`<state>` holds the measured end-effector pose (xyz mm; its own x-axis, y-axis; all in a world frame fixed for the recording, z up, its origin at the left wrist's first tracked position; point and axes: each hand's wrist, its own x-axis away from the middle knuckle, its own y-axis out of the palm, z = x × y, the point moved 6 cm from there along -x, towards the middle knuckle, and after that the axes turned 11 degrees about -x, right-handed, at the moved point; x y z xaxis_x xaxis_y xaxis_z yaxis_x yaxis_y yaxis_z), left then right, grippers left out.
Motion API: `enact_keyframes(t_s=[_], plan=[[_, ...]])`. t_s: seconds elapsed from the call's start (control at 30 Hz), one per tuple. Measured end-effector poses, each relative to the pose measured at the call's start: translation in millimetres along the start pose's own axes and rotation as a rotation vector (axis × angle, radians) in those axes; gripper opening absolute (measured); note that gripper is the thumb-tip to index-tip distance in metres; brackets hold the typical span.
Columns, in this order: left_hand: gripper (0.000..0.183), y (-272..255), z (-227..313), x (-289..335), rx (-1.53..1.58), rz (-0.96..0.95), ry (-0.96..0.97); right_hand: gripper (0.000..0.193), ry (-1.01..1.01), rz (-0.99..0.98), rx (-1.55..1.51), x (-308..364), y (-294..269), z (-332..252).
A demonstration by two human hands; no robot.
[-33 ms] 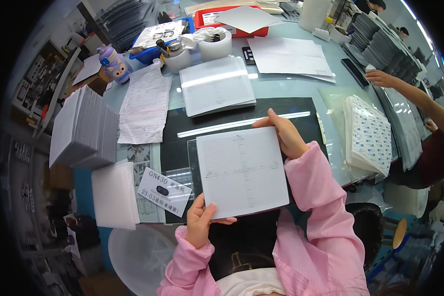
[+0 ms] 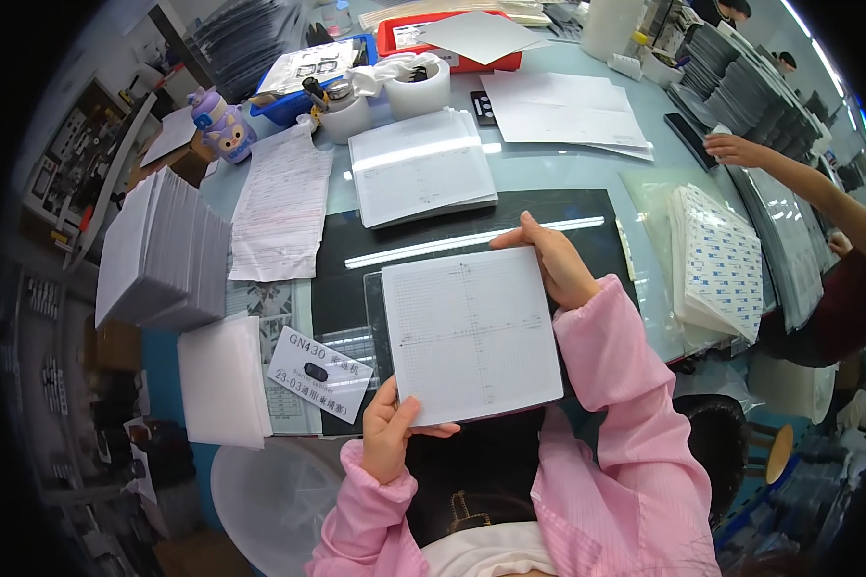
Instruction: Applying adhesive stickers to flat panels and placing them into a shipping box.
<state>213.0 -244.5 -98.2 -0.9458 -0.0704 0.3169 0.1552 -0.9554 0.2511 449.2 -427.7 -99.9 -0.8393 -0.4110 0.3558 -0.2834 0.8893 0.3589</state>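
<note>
A square white sheet [image 2: 471, 337] printed with a fine grid and crossed axis lines is held over the front edge of a black mat. My left hand [image 2: 387, 435] grips its lower left corner, thumb on top and fingers underneath. At the upper right corner, my right hand [image 2: 560, 269] holds the edge, its fingers reaching along the top side. A clear plate edge [image 2: 375, 317] shows beside the sheet's left side; whether it touches the sheet I cannot tell. Beyond the black mat [image 2: 356, 242] lies a stack of similar grid-printed sheets [image 2: 423, 168].
On the left stand a tall stack of white sheets [image 2: 154, 255], a thin pile [image 2: 223, 380], a printed card [image 2: 321, 373] and a purple bottle [image 2: 223, 125]. White pots [image 2: 419, 94] stand behind. At right are a patterned sheet stack [image 2: 717, 264] and another person's hand [image 2: 736, 150].
</note>
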Motion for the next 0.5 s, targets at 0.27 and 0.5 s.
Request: enact_keyframes(t_s=[0.27, 0.5], plan=[[0.044, -3, -2, 0, 0.060, -0.039, -0.022, 0.024, -0.157, 0.027, 0.275, -2, -2, -1], [0.040, -12, -1, 12, -0.066, -0.014, 0.027, 0.027, -0.186, 0.105, 0.219, -11, -23, -4]])
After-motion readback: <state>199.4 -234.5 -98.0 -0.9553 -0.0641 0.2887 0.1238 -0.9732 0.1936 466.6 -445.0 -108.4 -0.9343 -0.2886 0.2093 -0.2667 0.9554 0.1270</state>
